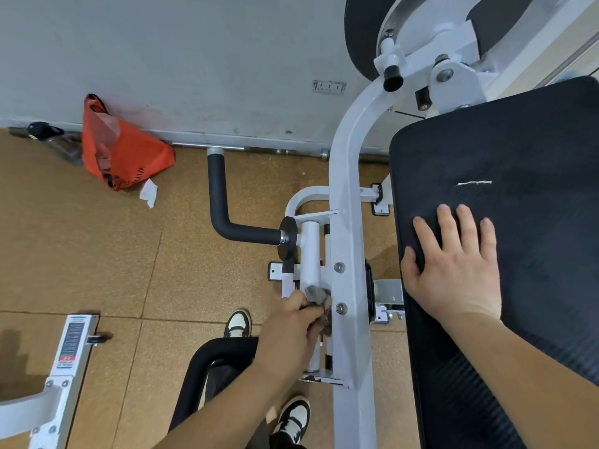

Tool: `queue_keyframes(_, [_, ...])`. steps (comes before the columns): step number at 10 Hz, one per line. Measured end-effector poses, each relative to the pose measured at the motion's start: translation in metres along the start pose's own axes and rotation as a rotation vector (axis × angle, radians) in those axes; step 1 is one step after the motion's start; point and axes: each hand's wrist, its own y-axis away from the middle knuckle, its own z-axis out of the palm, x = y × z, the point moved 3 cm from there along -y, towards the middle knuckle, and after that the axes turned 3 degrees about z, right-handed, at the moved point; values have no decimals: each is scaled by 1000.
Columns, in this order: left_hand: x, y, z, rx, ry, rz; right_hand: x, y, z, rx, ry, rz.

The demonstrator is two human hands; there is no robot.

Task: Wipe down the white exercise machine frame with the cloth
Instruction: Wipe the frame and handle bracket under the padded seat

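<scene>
Head view shows the left hand low beside the machine, its fingers curled together and clamped on a small grey cloth. The cloth is bunched at the fingertips and pressed against the white frame, at the place where a short white tube meets the bracket. So the task's thing is directly in front of these fingers and touches the cloth.

The relation that matters is the direction of the frame. Its main beam lies just beside the fingers, on the side that faces the other hand. Its long axis runs away from the fingertips toward the wall, and also back past the wrist toward the person. Two bolts sit on the beam close to the cloth. I judge that the next strokes should follow this axis, forward from the fingertips or back along the forearm, not across it.

The right hand lies flat on the black pad, with fingers straight and a little apart, and it holds nothing. It seems to serve as support. It is well apart from the cloth, with the beam between them, so the left hand is clearly the nearer one for wiping.

A black handle stands out on the far side of the fingers, away from the beam.
</scene>
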Motion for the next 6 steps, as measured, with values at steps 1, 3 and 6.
queue_keyframes(1, [-15, -38, -9, 17, -39, -8, 0, 1, 2, 8, 7, 1])
queue_keyframes(3, [6, 16, -3, 13, -168, 118, -1, 1, -1, 2, 7, 3])
queue_keyframes(6, [8, 14, -9, -16, -199, 148, -1, 1, -1, -1, 3, 7])
